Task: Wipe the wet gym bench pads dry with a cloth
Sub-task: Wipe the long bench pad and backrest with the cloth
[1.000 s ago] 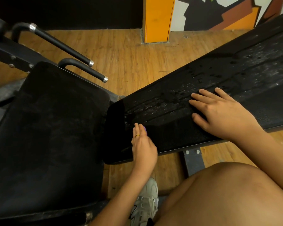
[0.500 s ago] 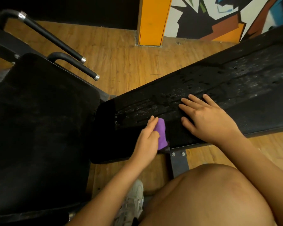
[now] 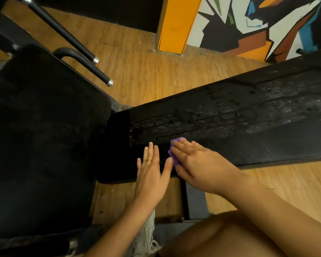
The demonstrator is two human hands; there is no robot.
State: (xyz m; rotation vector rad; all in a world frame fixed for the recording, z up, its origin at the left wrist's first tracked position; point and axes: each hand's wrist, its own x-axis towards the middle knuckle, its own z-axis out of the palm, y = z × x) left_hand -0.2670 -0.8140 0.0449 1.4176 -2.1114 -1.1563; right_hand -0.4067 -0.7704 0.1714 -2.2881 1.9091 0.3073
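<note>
Lower centre of frame: the cloth is changing hands. The left hand (image 3: 152, 169), which was gripping the purple cloth (image 3: 176, 141) half a second back, is now lying flat and empty on the near end of the long pad (image 3: 258, 145), fingers straight and spread. Just beside it, the right hand (image 3: 198, 164) is covering the cloth and pressing it onto the pad with fingers extended; no curl showing. The cloth is sitting mostly hidden under those fingers. Beyond, droplets (image 3: 220, 115) are still beading along the pad toward upper right. The seat pad (image 3: 44, 136) at left is looking dull, wetness unclear. Judging: a right-handed stroke is only starting, and most of the pad is staying wet.
</note>
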